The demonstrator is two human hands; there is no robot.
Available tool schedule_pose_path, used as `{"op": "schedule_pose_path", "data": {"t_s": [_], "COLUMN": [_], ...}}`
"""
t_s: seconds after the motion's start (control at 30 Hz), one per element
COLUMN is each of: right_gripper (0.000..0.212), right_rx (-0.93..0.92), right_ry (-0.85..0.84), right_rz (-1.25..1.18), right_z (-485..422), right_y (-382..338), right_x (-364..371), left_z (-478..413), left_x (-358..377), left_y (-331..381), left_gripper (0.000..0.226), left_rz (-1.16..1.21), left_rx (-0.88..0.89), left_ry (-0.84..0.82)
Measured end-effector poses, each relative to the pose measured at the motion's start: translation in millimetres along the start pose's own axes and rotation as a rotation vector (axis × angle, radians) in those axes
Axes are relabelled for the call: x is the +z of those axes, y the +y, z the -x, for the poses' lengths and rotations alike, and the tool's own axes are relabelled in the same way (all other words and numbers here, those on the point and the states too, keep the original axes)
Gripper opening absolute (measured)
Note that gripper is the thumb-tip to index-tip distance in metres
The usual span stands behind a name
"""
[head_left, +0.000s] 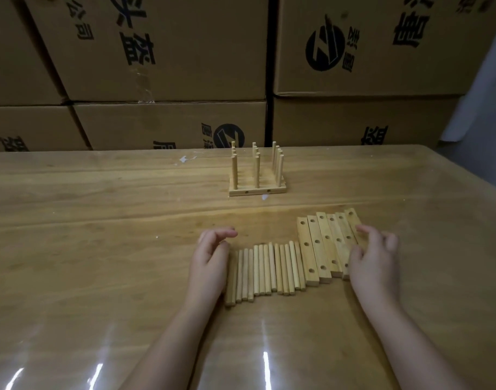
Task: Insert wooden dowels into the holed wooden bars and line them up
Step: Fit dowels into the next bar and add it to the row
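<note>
Glossy wooden surface (100,206), cardboard boxes (170,52) stacked behind. Between the left hand (210,263) and right hand (373,263), both loosely open and empty, lie about fourteen loose dowels (269,270) and six holed bars (323,249). Beyond the hands, four pegged bars (256,190) carry twelve upright dowels (257,170).

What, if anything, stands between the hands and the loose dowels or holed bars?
Nothing visible does. The left hand is right beside the left end of the loose dowels; the right hand is at the right edge of the holed bars. Dowels and bars lie side by side, with nothing between them.
</note>
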State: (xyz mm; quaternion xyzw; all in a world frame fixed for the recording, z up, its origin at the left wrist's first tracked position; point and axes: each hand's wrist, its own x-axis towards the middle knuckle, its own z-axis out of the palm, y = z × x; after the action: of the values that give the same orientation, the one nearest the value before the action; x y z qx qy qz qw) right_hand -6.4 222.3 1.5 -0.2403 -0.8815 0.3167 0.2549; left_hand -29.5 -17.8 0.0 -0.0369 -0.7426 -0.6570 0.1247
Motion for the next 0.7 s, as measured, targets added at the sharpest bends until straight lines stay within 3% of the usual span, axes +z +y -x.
{"op": "schedule_pose_path", "data": {"t_s": [0.13, 0.27, 0.43, 0.57, 0.7], "right_gripper": [0.025, 0.026, 0.026, 0.025, 0.021], "right_rx": [-0.101, -0.184, -0.454, -0.410, -0.424], "right_ry": [0.142, -0.154, -0.305, -0.458, -0.536], "right_rz": [-0.283, -0.634, -0.576, -0.700, -0.672], "right_z": [2, 22, 44, 52, 53], "right_y": [-7, -30, -45, -50, -48], "right_x": [2, 10, 16, 18, 20], "left_z": [-3, -4, -1, 0, -2], "left_x": [1, 1, 7, 9, 6], "left_y": [-1, -2, 4, 7, 8], "left_gripper": [0.028, 0.024, 0.016, 0.022, 0.015], "left_rz": [0.064, 0.129, 0.089, 0.069, 0.177], "left_rx": [-0.006, -0.037, -0.038, -0.003, -0.012], "left_ry": [-0.062, -0.096, -0.222, -0.326, -0.363]}}
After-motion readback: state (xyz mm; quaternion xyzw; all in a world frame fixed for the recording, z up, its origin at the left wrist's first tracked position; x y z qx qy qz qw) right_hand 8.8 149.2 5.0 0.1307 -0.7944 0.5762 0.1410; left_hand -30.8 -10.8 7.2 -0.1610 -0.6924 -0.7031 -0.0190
